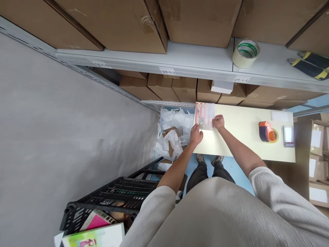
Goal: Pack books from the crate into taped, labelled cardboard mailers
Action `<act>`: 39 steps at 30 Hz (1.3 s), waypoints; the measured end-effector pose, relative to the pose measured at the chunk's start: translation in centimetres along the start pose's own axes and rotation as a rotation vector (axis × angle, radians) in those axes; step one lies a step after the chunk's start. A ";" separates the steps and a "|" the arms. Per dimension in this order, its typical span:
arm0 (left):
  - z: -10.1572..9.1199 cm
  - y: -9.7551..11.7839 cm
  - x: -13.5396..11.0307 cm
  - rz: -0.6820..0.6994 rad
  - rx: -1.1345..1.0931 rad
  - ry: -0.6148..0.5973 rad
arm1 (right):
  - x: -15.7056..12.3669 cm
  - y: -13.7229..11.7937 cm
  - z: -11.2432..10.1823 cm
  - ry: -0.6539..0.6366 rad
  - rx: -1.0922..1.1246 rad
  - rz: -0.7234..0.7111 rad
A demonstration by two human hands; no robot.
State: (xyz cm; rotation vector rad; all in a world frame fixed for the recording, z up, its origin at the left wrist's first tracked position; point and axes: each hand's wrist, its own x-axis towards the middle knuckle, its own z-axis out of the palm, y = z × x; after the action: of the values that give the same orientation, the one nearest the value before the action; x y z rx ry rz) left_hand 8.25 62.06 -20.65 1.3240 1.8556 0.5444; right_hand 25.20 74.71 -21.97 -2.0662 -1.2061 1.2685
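Note:
A flat printed item [205, 116], pinkish with a picture on it and seemingly in a clear wrapper, lies at the left end of a pale yellow table [244, 144]. My left hand [196, 134] grips its lower left corner with curled fingers. My right hand [218, 121] pinches its right edge. Both arms reach forward from light sleeves.
A tape dispenser [267, 131] and a blurred small item [288, 136] lie on the table's right part. White wrapping scraps [172, 137] are heaped on the floor to the left. A black crate [113, 202] with books stands near left. Shelves hold cardboard boxes [164, 87] and a tape roll [246, 52].

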 end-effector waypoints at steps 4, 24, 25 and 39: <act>-0.2 -0.3 -0.2 0.016 0.012 -0.028 | -0.1 0.1 -0.4 -0.002 -0.044 -0.045; -2.2 1.8 -2.0 0.115 0.094 -0.114 | -4.6 2.5 -7.8 -0.101 -0.139 -0.217; -2.2 2.3 -2.2 0.123 0.088 -0.107 | -5.2 2.7 -8.5 -0.092 -0.123 -0.212; 0.3 8.2 -8.0 0.292 0.071 -0.144 | -13.9 7.5 -18.5 0.039 -0.005 -0.258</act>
State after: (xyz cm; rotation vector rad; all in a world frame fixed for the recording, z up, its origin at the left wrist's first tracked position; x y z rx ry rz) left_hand 14.64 57.66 -12.22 1.6513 1.5879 0.5200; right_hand 41.85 60.41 -11.43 -1.8572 -1.4066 1.1005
